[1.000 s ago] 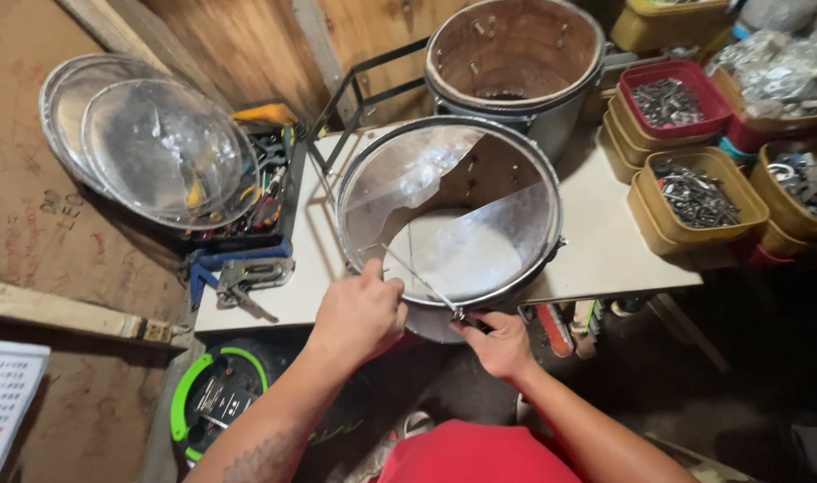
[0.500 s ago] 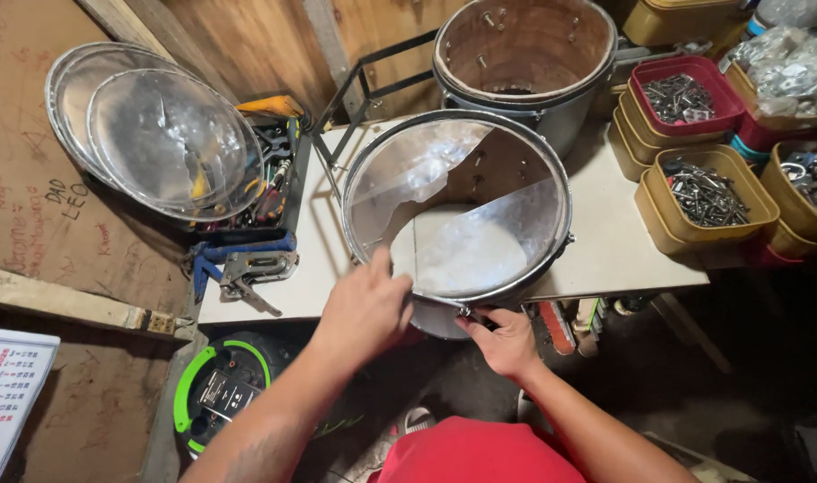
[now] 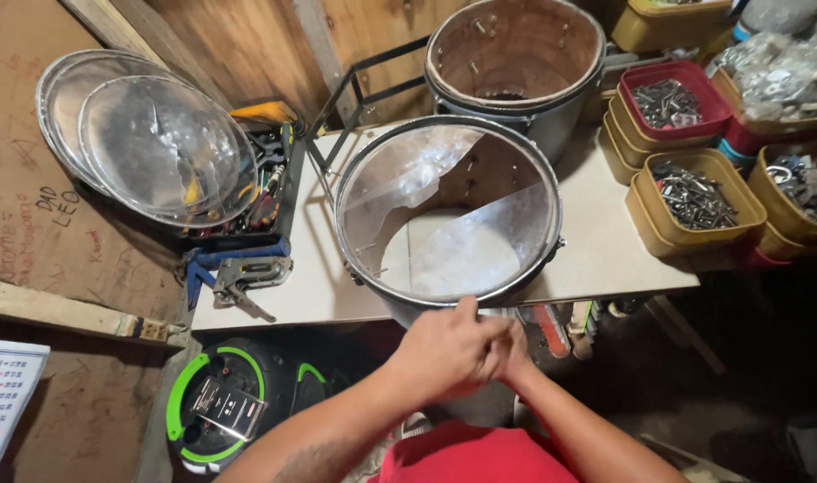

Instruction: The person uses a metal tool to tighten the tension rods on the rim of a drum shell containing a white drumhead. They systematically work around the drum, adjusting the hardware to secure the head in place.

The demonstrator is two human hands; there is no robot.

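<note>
A: Where are the hands?

B: Both meet just below the near rim of the drum shell (image 3: 525, 192). The left hand (image 3: 444, 353) lies on top, fingers curled, one fingertip touching the metal hoop at the rim. The right hand (image 3: 509, 351) is tucked under and beside it, mostly covered; whether it grips anything cannot be told.

A: And the shell, relative to them?

B: Directly beyond the knuckles. It stands open end up at the front edge of the worktop (image 3: 605, 255), its near side overhanging that edge. A torn clear film (image 3: 467, 255) sags inside it.

A: Farther out?

B: A second, brown-lined drum shell (image 3: 516, 54) stands behind the first, at the back edge. Toward the right edge sit yellow tubs of metal hardware (image 3: 695, 197) and a red tub (image 3: 672, 98). At the left edge lies a blue clamp tool (image 3: 243, 273), beside a black tool tray (image 3: 274, 170) with round clear drumheads (image 3: 162, 148) leaning over it. A green and black cord reel (image 3: 221, 407) sits on the floor below the front left corner.
</note>
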